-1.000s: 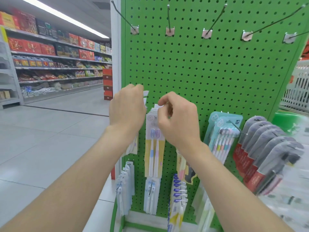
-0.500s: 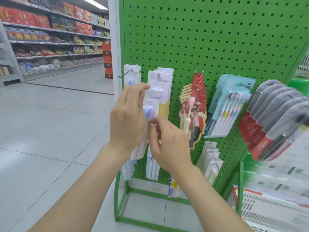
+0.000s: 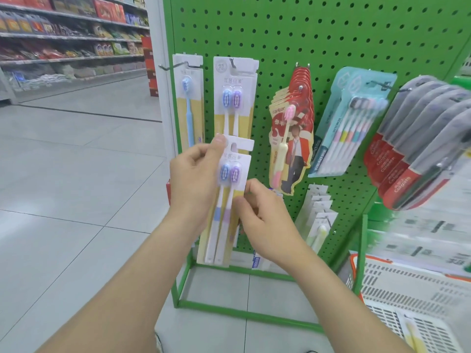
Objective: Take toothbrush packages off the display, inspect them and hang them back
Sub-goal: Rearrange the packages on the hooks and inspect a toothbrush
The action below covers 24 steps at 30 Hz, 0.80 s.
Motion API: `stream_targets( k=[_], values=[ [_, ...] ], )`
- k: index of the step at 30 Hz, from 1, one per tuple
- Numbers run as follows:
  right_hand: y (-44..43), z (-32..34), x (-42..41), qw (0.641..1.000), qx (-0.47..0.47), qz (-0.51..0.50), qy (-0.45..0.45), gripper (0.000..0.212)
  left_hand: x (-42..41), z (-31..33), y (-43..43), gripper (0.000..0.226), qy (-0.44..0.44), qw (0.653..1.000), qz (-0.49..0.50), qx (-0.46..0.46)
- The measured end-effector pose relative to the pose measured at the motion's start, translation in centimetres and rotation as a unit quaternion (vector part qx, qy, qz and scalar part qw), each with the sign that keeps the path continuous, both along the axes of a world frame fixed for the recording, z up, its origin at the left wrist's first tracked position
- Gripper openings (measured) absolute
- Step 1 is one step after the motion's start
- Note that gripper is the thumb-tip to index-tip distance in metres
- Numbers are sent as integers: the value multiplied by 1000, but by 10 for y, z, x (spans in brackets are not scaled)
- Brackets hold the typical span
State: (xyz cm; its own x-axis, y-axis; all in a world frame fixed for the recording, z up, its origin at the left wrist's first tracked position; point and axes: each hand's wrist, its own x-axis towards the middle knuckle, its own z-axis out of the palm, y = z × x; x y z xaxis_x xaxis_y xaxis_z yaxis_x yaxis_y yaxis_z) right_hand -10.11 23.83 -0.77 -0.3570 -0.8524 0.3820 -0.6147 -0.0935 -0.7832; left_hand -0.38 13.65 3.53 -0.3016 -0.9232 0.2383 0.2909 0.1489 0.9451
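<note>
The person is at the inspecting step: the twin toothbrush pack (image 3: 230, 174), a white and pale-yellow card with a blue-headed and a purple-headed brush under clear plastic, is off the display and held upright in both hands, just in front of the green perforated metal pegboard (image 3: 293, 34). The left hand (image 3: 196, 179) grips its upper left corner, thumb pressed on the front of the card and the other fingers (image 3: 204, 159) curled round the left edge. The right hand (image 3: 265, 222) pinches the right edge lower down, its fingers (image 3: 244, 200) closed on the card. Above the left thumb the matching white and yellow packs (image 3: 234, 98) hang on a thin metal hook (image 3: 232, 62). To hang the pack back, I judge it must be raised well above where the fingers are now, its cut-out slot lined up with the hook's tip, and then slid on. The slot is narrow and the hook points toward the camera, so that alignment looks like the delicate part. The back of the card and the left fingertips behind it are hidden. The print on the card is too small to read, and I cannot tell how many packs the hook carries. To the right of the right fingers, the grey and red bagged packs (image 3: 420, 138) are blurred and partly cut off by the frame edge.
</note>
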Motion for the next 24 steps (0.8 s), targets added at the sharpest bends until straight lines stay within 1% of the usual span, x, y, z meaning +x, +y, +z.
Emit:
stream_targets(
  k=[2, 3, 5, 6, 8, 9, 11, 13, 16, 19, 21, 24],
  values=[
    [3, 2, -1, 999, 34, 14, -10, 20, 0, 0, 4, 32, 31, 993, -44, 107],
    [4, 2, -1, 998, 50, 20, -17, 18, 0, 0, 5, 29, 37, 989, -49, 133],
    [7, 7, -3, 996, 71, 26, -43, 17, -1, -3, 4, 32, 29, 989, -43, 135],
    [9, 10, -4, 995, 71, 25, -62, 18, -2, -4, 2, 39, 29, 991, -40, 127],
    [10, 17, -7, 993, 37, 12, -114, 20, -2, -5, 2, 56, 30, 992, -46, 110],
    [10, 21, -9, 989, 5, -1, -145, 23, -2, -5, 3, 60, 27, 993, -50, 104],
    [9, 25, -13, 979, -56, -24, -194, 29, -6, -7, 8, 58, 17, 993, -63, 98],
    [8, 26, -17, 971, -86, -34, -223, 32, -11, -8, 14, 55, 1, 992, -82, 99],
    [8, 24, -22, 956, -90, -37, -276, 33, -17, -11, 19, 54, -6, 988, -110, 111],
    [11, 26, -23, 937, -84, -32, -338, 36, -20, -14, 21, 48, -7, 984, -128, 122],
    [12, 27, -23, 937, -74, -26, -341, 39, -20, -14, 23, 45, -10, 980, -143, 135],
    [13, 26, -24, 958, -66, -11, -279, 38, -19, -15, 22, 40, -6, 975, -156, 156]
  ],
)
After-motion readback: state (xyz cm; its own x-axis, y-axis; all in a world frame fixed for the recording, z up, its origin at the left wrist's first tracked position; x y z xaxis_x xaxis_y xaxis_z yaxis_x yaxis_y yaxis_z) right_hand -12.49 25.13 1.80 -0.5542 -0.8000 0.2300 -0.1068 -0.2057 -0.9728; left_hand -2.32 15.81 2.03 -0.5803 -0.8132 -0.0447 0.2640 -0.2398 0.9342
